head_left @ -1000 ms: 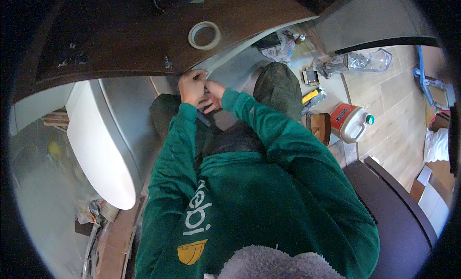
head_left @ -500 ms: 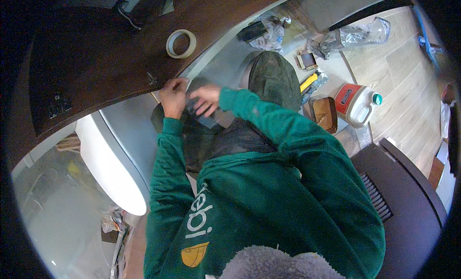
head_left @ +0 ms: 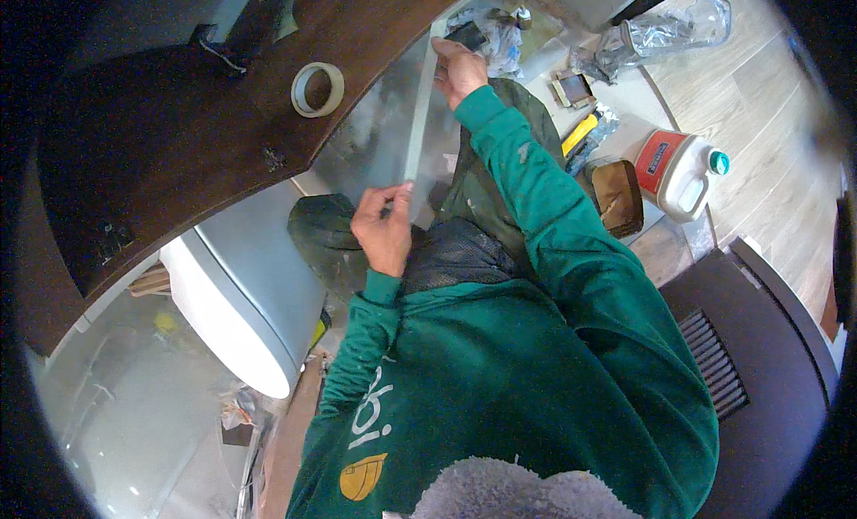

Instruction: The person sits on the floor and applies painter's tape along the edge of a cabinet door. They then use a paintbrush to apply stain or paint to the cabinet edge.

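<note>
In the head view, the left hand [head_left: 384,232] pinches the lower end of a pale strip [head_left: 418,131] — the right hand [head_left: 462,73] grips it near its upper end. The strip stretches straight between both hands, beside the brown desk [head_left: 201,149], where a tape roll [head_left: 336,83] lies. A red-labelled jug [head_left: 678,187] stands off right.

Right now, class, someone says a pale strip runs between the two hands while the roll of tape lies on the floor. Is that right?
Not quite: the roll's place is wrong. The head view shows the roll of tape on the dark brown surface. The pale strip does run between the left hand and right hand.
</note>
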Available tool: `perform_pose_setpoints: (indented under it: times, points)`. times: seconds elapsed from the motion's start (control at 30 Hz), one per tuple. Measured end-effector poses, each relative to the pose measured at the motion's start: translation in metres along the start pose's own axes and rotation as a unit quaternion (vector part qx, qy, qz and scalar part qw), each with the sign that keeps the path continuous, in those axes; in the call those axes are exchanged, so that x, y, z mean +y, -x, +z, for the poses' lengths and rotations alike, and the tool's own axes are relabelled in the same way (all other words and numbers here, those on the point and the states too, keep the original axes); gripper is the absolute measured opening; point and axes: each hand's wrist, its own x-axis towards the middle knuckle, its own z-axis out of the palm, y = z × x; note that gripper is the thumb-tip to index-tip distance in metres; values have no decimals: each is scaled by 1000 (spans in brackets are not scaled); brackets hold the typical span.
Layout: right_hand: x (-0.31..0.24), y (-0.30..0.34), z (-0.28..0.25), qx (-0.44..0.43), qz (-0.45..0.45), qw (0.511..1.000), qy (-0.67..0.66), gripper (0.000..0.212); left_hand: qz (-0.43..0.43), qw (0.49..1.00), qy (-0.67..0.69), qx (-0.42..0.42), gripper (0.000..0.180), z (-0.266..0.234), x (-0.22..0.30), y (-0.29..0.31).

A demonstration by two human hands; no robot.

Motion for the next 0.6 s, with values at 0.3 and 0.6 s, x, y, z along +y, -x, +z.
perform_pose_setpoints:
  times: [0.3,0.6]
  points:
    - [12,-12,-2,-11,-11,999,-49,21,-118,992,2,44,19,-5,-48,-27]
    - [21,-25,3,-14,7,999,-43,20,-87,978,-171,76,25,-22,-71,-87]
